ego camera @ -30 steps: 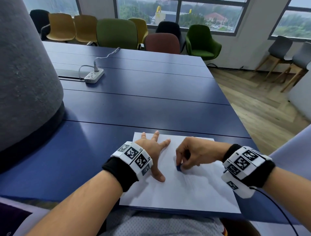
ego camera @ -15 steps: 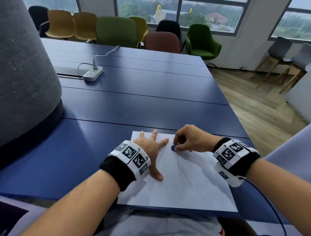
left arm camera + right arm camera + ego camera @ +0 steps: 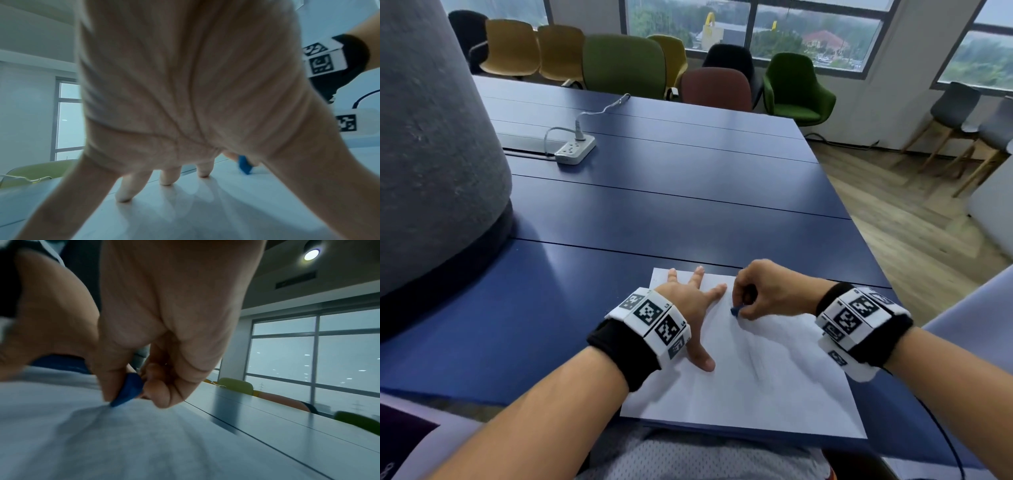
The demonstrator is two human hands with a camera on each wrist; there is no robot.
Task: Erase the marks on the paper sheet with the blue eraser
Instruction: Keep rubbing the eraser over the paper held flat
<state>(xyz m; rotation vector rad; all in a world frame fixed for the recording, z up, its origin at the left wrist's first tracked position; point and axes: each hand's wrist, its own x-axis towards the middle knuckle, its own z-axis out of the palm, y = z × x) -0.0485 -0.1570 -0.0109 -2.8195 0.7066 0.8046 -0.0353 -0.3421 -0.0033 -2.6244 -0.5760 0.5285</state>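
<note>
A white paper sheet (image 3: 774, 383) lies on the blue table's near edge, with faint grey pencil marks (image 3: 756, 363) across its middle. My left hand (image 3: 690, 305) presses flat on the sheet's left part, fingers spread and straight (image 3: 164, 177). My right hand (image 3: 767, 294) pinches a small blue eraser (image 3: 735, 311) between thumb and fingertips, its tip on the paper near the far edge. The eraser (image 3: 129, 390) shows clearly in the right wrist view, and again past the left thumb (image 3: 244, 164).
A large grey fabric-covered column (image 3: 431, 137) stands on the table at the left. A white power strip (image 3: 575, 150) with its cable lies further back. Coloured chairs (image 3: 623, 65) line the table's far side. Wooden floor drops off beyond the table's right edge (image 3: 859, 219).
My right hand carried the eraser from the sheet's middle up toward its far edge, then slightly back toward me. The left hand stayed pressed on the paper.
</note>
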